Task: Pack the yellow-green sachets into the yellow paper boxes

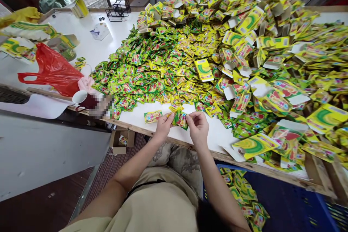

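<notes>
My left hand and my right hand are both closed on a small stack of green and yellow sachets, held just above the white table near its front edge. One loose sachet lies flat on the table just left of my left hand. Beyond my hands a huge pile of the same sachets covers the middle of the table. Flattened and opened yellow-green cartons are heaped over the right side and back.
A red plastic bag and a white cup sit at the table's left end. A black wire rack stands at the back. A blue crate holding sachets sits below the table at my right; a small open box lies on the floor.
</notes>
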Motion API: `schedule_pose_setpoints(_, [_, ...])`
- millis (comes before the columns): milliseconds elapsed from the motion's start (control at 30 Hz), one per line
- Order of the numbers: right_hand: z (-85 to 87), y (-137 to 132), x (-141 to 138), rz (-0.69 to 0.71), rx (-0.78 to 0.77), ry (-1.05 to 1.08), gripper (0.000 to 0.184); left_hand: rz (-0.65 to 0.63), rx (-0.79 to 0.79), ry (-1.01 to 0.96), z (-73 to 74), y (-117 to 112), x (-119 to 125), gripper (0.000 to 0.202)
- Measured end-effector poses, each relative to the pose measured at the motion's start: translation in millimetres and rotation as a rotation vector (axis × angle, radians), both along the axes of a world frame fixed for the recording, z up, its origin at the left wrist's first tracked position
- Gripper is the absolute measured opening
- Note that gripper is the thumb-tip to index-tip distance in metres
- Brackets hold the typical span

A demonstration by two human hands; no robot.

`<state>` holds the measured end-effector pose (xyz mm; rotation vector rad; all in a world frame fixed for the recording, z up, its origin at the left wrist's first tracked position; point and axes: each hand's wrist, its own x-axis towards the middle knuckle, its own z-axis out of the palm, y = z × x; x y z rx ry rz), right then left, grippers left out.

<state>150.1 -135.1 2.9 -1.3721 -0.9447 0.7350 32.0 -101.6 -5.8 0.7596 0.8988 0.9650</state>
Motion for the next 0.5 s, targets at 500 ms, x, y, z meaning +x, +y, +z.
schedule_pose_setpoints(500, [-15.4,-2.2,-3.1,-0.034,0.035,-0.256,0.009,0.001,0.039,0.029,-1.1,-6.0,-3.0,0.042])
